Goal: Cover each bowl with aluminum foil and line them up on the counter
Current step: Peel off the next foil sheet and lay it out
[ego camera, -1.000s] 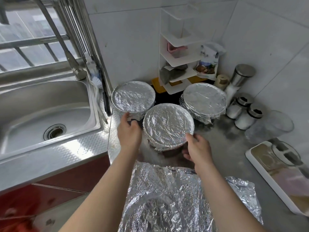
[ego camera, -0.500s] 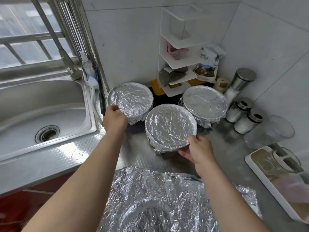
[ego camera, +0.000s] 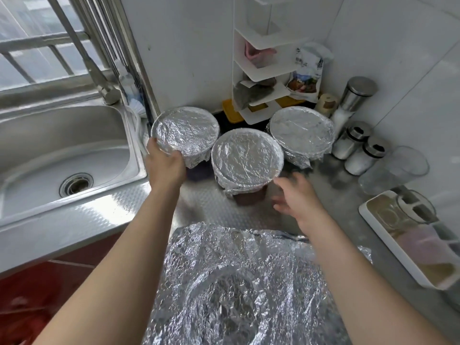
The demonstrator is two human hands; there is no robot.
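Three foil-covered bowls stand near the back of the steel counter [ego camera: 211, 207]: a left bowl [ego camera: 189, 133], a middle bowl [ego camera: 246, 158] on a dark base, and a right bowl [ego camera: 302, 130]. My left hand [ego camera: 165, 163] grips the near left rim of the left bowl. Just right of the middle bowl's base, my right hand [ego camera: 297, 197] hovers with fingers spread, blurred and holding nothing. A large crumpled foil sheet [ego camera: 249, 282] lies over a round shape at the front.
A steel sink [ego camera: 64, 150] with a faucet [ego camera: 99, 78] is on the left. A white corner shelf [ego camera: 261, 70] stands behind the bowls. Shakers [ego camera: 353, 140], a glass [ego camera: 395, 168] and a white tray [ego camera: 410, 237] line the right wall.
My right hand has let go of the middle bowl and pulled back to its right. My left hand stays on the left bowl, which has shifted slightly toward the wall.
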